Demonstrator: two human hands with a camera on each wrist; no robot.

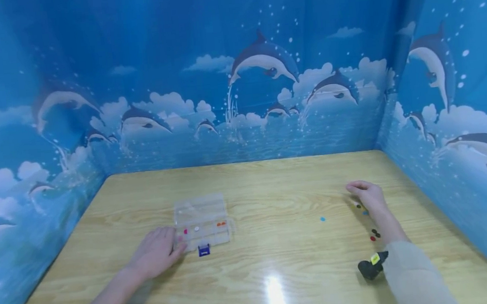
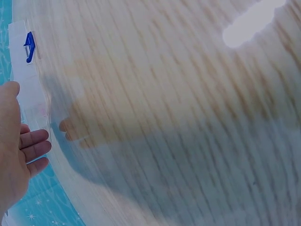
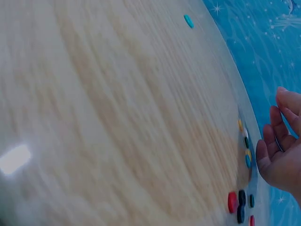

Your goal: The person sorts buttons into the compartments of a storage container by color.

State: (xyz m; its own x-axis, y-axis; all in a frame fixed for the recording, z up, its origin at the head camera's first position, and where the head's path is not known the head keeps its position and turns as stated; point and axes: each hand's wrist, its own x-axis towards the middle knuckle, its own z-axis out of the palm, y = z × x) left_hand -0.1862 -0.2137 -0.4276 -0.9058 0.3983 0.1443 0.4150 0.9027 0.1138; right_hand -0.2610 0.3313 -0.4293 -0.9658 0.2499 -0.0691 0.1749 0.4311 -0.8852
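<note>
A clear plastic compartment box lies with its lid raised and a dark blue latch at the front. Inside are a pink, a white and orange button-like discs. My left hand touches the box's left edge, fingers fairly straight and thumb near the front corner. Over the table's right side is my right hand, thumb and index tips close together; whether anything small is between them is hidden. Below it lie several discs, including blue, black and red ones.
A single blue disc lies apart, left of the right hand. The wooden table is bordered by blue dolphin-print curtains at the back and sides. A black device with a yellow label sits at the right wrist.
</note>
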